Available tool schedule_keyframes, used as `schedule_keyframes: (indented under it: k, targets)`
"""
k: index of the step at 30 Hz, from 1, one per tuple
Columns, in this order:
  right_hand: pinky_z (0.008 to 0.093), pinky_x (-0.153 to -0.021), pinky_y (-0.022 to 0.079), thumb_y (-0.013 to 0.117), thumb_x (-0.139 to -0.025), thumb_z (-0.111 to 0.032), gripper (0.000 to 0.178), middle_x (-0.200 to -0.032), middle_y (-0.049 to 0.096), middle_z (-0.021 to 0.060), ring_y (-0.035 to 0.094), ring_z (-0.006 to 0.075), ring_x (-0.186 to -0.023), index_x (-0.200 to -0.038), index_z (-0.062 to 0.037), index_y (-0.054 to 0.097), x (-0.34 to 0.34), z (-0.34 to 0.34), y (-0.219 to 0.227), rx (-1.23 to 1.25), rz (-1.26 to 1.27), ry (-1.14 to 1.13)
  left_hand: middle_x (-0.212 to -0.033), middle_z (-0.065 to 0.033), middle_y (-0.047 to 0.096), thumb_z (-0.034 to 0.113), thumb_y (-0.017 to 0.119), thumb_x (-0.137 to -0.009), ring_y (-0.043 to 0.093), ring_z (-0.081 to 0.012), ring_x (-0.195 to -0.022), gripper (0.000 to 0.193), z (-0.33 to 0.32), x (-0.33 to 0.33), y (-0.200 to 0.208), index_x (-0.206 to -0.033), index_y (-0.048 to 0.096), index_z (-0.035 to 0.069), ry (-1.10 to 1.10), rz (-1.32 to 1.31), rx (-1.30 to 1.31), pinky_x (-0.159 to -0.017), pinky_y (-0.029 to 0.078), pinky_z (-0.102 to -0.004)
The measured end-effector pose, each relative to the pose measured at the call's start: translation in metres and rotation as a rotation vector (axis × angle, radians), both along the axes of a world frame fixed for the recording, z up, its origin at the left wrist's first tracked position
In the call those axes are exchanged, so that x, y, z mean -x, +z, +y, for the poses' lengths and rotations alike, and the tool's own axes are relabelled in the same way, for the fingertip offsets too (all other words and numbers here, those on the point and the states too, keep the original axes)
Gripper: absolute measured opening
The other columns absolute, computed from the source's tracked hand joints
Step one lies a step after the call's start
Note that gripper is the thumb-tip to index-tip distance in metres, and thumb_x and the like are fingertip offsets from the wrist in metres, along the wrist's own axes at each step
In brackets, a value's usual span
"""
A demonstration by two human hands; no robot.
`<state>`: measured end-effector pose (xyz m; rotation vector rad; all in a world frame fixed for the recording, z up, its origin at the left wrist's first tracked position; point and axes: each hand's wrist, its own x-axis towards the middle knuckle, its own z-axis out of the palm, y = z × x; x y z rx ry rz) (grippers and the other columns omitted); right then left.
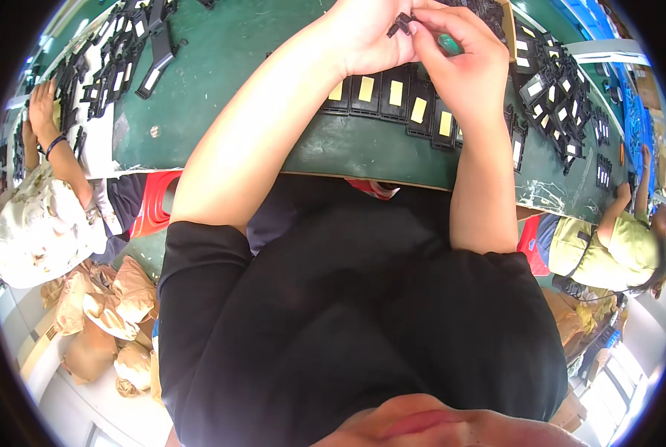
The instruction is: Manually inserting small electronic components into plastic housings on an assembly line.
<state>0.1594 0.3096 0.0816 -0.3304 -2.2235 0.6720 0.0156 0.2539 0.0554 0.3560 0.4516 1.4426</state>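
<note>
My left hand (374, 33) is turned palm up at the top of the head view, cradling small black plastic parts (401, 24). The upper edge of the picture cuts off some of its fingers. My right hand (471, 63) meets it from the right, thumb and fingers pinched on one of those black parts. A shiny green piece (450, 45) sits in the curl of the right hand; its kind cannot be made out. Below both hands, a row of flat black plastic housings (395, 92) with pale yellow labels lies along the green table (228, 89).
A cardboard box (509, 30) of small black parts stands behind my right hand. Heaps of labelled black housings lie at right (553, 93) and left (117, 67). Co-workers sit on both sides; one's hand (42, 104) rests at the left pile. Brown bags (113, 313) fill the floor at left.
</note>
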Motion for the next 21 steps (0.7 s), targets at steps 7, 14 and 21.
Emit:
schedule_keyframes:
  k: [7,14,21]
  targets:
    - [0.03,-0.073,0.055,0.073,-0.083,0.006,0.013,-0.091,0.073,0.012,0.072,0.0222,-0.081,-0.096,0.0016,0.074,0.004,-0.003,-0.002,0.073,0.018,-0.03,-0.114,-0.0191,0.07,0.055,0.027,-0.109,0.069,-0.0291,-0.103,0.078,0.01,0.019,-0.028,-0.128,0.058,-0.014,-0.327,-0.365,-0.329,-0.103,0.053,-0.0414]
    - [0.0227,-0.066,0.046,0.072,-0.086,0.009,0.012,-0.099,0.064,0.0063,0.059,0.0096,-0.076,-0.095,0.0018,0.071,-0.004,0.001,-0.007,0.113,0.283,-0.028,-0.123,-0.0299,0.066,0.051,0.023,-0.11,0.067,-0.0413,-0.113,0.076,-0.002,0.022,0.017,-0.125,0.056,-0.015,0.122,0.016,0.096,-0.104,0.055,-0.0524]
    - [0.0276,-0.075,0.049,0.076,-0.077,0.007,0.014,-0.099,0.064,0.0097,0.063,0.017,-0.087,-0.088,0.0009,0.071,0.008,-0.052,0.036,0.056,-0.004,0.124,-0.081,-0.011,0.064,0.031,0.042,-0.105,0.064,-0.0227,-0.073,0.039,-0.018,0.088,0.019,-0.094,0.061,-0.001,0.53,-0.278,-0.097,-0.064,0.052,-0.0336]
